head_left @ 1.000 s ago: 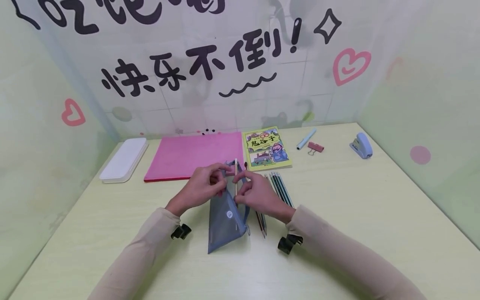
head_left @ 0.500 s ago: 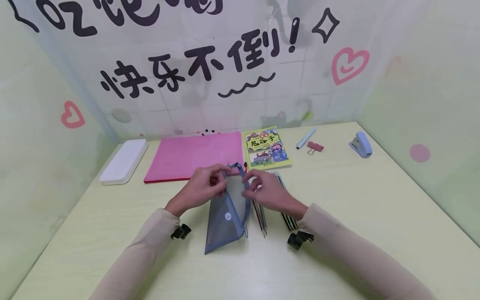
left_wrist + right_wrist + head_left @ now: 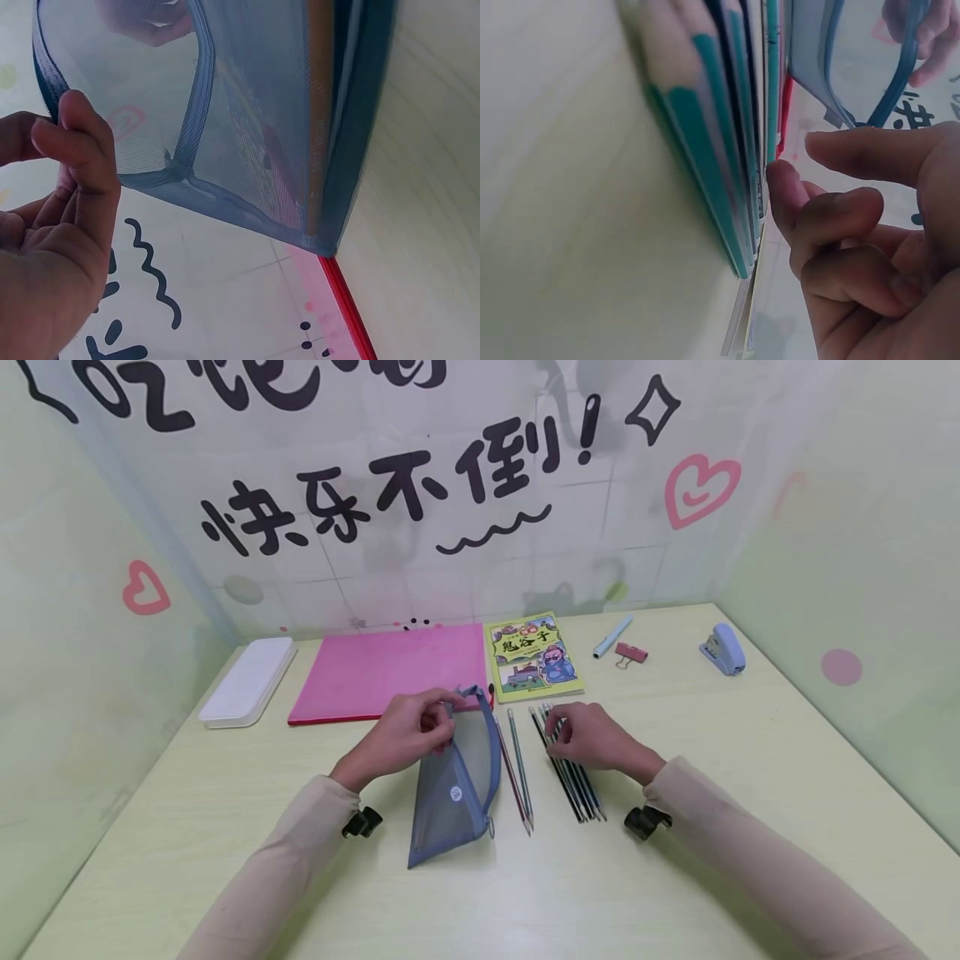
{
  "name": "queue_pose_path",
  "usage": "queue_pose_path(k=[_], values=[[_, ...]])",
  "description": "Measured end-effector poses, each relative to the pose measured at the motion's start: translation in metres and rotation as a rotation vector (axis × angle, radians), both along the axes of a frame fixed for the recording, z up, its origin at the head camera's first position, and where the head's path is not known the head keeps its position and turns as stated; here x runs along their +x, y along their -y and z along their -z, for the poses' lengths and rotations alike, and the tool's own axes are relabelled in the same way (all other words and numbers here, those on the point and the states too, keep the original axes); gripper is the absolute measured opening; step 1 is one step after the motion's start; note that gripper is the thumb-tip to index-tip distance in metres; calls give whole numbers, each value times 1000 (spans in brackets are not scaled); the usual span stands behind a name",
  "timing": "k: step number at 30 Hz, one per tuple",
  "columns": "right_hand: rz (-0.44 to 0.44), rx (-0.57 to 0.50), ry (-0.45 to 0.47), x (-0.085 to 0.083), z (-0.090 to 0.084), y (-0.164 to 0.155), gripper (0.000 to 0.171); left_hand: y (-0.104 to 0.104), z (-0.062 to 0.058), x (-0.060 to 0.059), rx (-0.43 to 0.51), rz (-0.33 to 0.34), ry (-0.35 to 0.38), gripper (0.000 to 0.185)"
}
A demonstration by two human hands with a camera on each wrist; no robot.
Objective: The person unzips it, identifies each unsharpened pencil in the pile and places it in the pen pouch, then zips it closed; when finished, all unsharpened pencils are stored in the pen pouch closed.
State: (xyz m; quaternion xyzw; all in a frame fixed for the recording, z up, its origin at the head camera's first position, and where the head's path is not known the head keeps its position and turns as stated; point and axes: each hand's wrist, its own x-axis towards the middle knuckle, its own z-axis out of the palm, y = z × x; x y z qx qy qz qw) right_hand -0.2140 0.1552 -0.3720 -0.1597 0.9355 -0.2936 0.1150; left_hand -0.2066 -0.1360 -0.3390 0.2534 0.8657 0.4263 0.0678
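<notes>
On worktop: left hand pinches blue mesh pouch rim, mouth held open; right hand, fingers loosely curled, touches pencil bunch, gripping nothing; two pencils between.

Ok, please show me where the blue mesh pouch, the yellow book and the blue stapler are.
blue mesh pouch (image 3: 450, 793): head view, middle of its mesh side.
yellow book (image 3: 534, 657): head view, centre of the cover.
blue stapler (image 3: 723, 649): head view, its top.
</notes>
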Motion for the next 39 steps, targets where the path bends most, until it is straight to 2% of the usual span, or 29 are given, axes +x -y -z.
queue_pose_path(k=[7, 14, 22, 28, 34, 39], values=[[-26, 56, -2, 1, 3, 8, 17, 0, -1, 0, -7, 1, -4, 32], [-85, 173, -31, 4, 3, 21, 18, 0, -2, 0, -10, 3, -8, 32], [-65, 185, 25, 5, -3, 30, 26, -2, -4, -1, -2, 20, -1, 36], [-38, 63, 52, 2, -7, 28, 25, -3, -3, -3, 11, 35, -10, 36], [23, -260, 92, 5, -10, 37, 29, -2, -1, 0, 13, 31, -2, 36], [102, -460, 1, 8, -9, 56, 33, -2, 1, 1, 12, 34, -2, 38]])
